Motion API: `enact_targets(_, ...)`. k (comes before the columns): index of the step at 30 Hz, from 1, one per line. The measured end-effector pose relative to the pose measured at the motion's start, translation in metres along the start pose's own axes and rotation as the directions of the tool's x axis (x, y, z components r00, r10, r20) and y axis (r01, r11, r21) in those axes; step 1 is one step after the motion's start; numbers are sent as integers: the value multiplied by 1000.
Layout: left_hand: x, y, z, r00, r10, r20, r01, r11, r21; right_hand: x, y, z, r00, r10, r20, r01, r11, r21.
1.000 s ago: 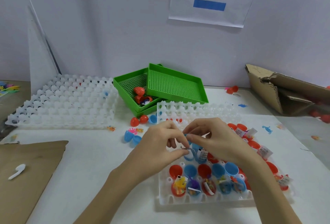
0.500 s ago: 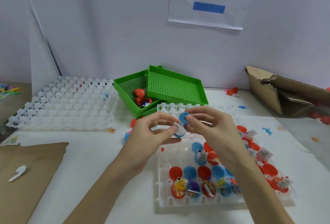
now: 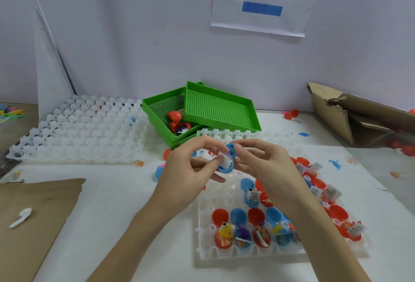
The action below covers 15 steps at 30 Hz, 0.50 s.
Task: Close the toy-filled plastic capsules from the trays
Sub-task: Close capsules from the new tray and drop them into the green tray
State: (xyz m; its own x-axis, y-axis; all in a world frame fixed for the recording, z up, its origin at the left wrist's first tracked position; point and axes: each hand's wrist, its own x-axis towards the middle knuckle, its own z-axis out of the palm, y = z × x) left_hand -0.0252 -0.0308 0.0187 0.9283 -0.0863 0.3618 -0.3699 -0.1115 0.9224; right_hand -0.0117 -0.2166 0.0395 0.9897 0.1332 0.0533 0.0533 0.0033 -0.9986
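A blue capsule, still open on its hinge, is held in the air between both hands above the near white tray. My left hand pinches its lower half, where a white paper slip shows. My right hand pinches the blue lid at the top. The tray's front rows hold several open red and blue capsules with small toys and slips inside. More open red capsules lie along its right side.
Stacked green mesh trays behind hold closed red capsules. An empty white cell tray sits back left. Brown cardboard with a white spoon lies left; a torn cardboard box stands right. Loose capsules lie between.
Both hands lifted the blue capsule out of the near tray and raised it toward the green trays. In the last half second they have hardly moved.
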Motion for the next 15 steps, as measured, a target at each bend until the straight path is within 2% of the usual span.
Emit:
enact_targets(7,-2,4,-1,1000,17,-9,-17,999,42,0,-1,2,998,56,12,-57,996,70)
enact_targets(15,0,6,-4,998,-53,22,52,998,32,0,-1,3,993,116,22,-118,988,98)
